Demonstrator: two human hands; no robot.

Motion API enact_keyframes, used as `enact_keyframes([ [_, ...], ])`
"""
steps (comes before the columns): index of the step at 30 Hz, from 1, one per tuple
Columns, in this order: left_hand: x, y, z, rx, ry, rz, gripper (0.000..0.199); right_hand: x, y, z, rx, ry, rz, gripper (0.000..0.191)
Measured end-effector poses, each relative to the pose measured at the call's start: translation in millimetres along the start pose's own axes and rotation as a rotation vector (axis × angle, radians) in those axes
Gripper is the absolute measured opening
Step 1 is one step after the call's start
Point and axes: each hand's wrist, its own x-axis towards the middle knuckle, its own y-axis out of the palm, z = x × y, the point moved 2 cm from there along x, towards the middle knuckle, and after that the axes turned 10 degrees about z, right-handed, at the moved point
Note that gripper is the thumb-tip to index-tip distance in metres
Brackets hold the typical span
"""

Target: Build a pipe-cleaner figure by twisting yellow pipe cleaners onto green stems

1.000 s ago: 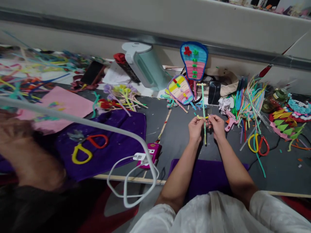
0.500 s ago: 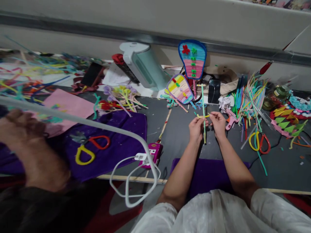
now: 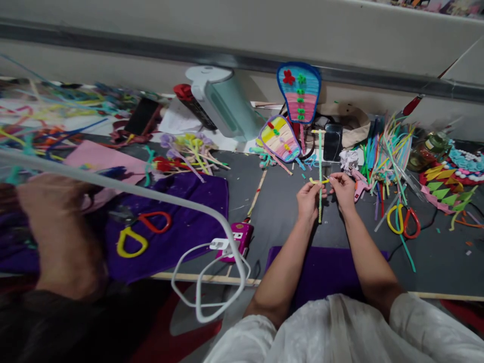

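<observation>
My left hand (image 3: 309, 201) pinches a long pale green pipe cleaner (image 3: 320, 156) where a short yellow pipe cleaner (image 3: 314, 181) crosses it. The green one stands almost vertical in view, with a pale yellow piece across its top end. My right hand (image 3: 343, 190) pinches the right end of the short yellow piece. Behind my hands lie a small fan shape (image 3: 280, 138) in yellow and pink and a larger blue and pink one (image 3: 299, 96). A pink glue gun (image 3: 360, 185) is just right of my right hand.
Scissors (image 3: 404, 221) and a pipe-cleaner bundle (image 3: 389, 151) lie at right. A white cable (image 3: 151, 190) arches across the left, near a purple power strip (image 3: 240, 241). Another person's hand (image 3: 56, 212) is by more scissors (image 3: 132, 241) on purple cloth (image 3: 204, 212).
The green pipe cleaner has shifted slightly right and is more upright, with both my hands still at the yellow piece. The other person's hand at left has moved right.
</observation>
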Motion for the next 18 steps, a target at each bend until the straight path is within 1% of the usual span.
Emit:
enact_keyframes([
  [2, -1, 0.9, 1, -0.001, -0.015, 0.006, 0.029, 1, -3, 2, -0.007, 0.002, -0.013, 0.025],
  [6, -3, 3.7, 2, 0.001, -0.038, 0.011, 0.030, 1, -8, 7, -0.071, -0.031, -0.063, 0.034],
  [9, -5, 5.8, 3, 0.006, -0.045, 0.014, 0.030, 1, -10, 9, -0.123, -0.071, -0.083, 0.034],
  [13, -5, 6.0, 3, 0.022, -0.040, 0.017, 0.029, -1, -9, 9, -0.169, -0.081, -0.074, 0.033],
  [18, -4, 4.3, 3, 0.028, -0.036, 0.030, 0.029, -1, -8, 12, -0.158, -0.059, -0.065, 0.034],
])
